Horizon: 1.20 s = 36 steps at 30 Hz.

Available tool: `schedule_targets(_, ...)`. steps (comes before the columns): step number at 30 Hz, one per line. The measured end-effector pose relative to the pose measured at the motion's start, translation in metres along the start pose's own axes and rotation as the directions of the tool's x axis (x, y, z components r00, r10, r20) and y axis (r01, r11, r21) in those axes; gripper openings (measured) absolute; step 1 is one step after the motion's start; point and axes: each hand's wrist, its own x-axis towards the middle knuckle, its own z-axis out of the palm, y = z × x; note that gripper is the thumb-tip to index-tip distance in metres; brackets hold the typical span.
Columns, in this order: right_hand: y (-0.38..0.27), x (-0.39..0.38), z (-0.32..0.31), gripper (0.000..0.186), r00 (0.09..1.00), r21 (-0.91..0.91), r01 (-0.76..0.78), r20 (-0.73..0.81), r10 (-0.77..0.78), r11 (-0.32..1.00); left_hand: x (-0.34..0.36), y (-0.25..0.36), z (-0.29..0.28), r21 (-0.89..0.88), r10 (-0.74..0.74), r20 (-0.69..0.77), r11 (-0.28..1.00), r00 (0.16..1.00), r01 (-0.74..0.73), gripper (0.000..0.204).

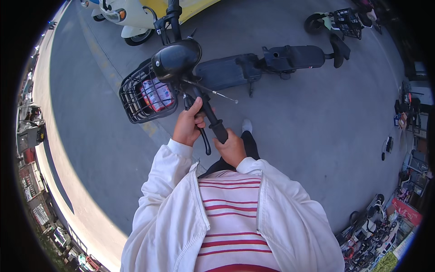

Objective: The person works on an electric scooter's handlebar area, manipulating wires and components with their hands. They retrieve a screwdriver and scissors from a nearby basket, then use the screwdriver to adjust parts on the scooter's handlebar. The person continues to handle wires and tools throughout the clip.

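Note:
A black electric scooter (226, 69) stands side-on in front of me, its rounded front housing (176, 59) turned left. My left hand (188, 122) is closed around the black brake lever (204, 142), thumb raised beside the handlebar. My right hand (230, 147) is wrapped round the end of the black handlebar grip (220, 131), to the right of and slightly below my left hand. A black wire basket (130, 90) at the scooter's front holds a red, white and blue package (156, 94). A thin metal mirror stem or rod (217, 93) sticks out rightward above my hands.
A cream-and-yellow scooter (127, 16) stands at the top, and a pale green one (326, 22) at upper right. Rows of parked two-wheelers (371, 226) line the right side. My shoe (247, 125) is on grey pavement (317, 118); a sunlit strip (68, 163) runs along the left.

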Motion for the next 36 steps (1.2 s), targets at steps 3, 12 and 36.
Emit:
schedule_targets(3,0.019,0.003,-0.010,0.027,0.913,0.377,-0.145,0.408,-0.023,0.915,-0.006,-0.005,-0.003,0.010,-0.018,-0.004,1.000,1.000,0.018,0.030)
schedule_targets(12,0.007,-0.011,-0.001,0.024,0.898,0.536,-0.264,0.439,0.002,0.802,-0.008,0.003,-0.010,0.058,-0.038,0.004,0.998,0.999,0.038,0.030)
schedule_targets(36,0.024,-0.026,0.002,0.023,0.863,0.545,-0.299,0.506,-0.023,0.784,-0.012,0.013,-0.010,0.102,-0.098,-0.015,0.990,0.995,0.099,0.029)
